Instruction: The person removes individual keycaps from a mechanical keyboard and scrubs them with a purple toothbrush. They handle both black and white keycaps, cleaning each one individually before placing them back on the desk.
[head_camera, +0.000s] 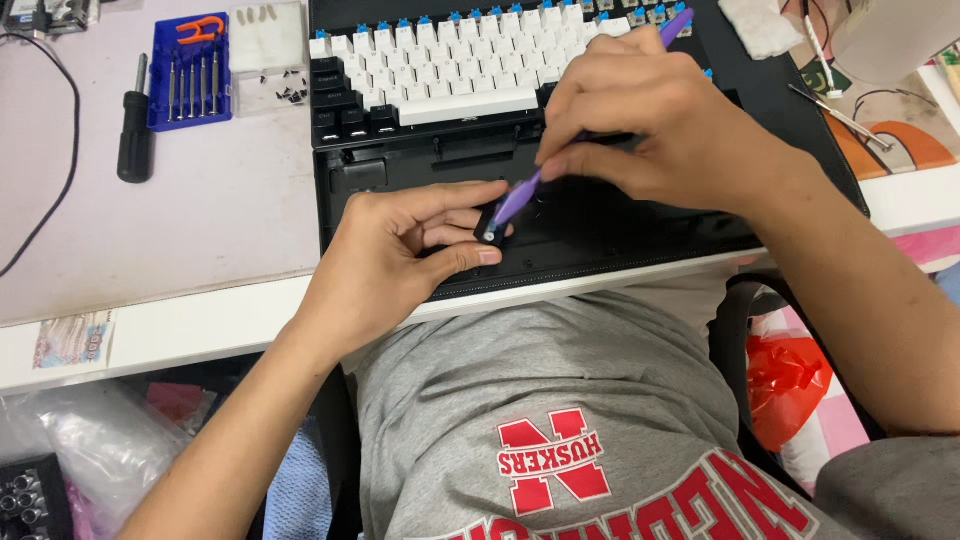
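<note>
While your left hand pinches the small black keycap between thumb and fingers over the keyboard, your right hand grips the purple tool, its tip at the cap. The hold looks slight: a twist or slip could flick the cap to the floor. Loose black caps by the blue screwdriver set could scatter if your elbow knocks them.

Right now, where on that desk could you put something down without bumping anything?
Bare grey mat between the black screwdriver, the blue tool case and the keyboard. It is crowded where the left hand and right hand work with the purple tool.
</note>
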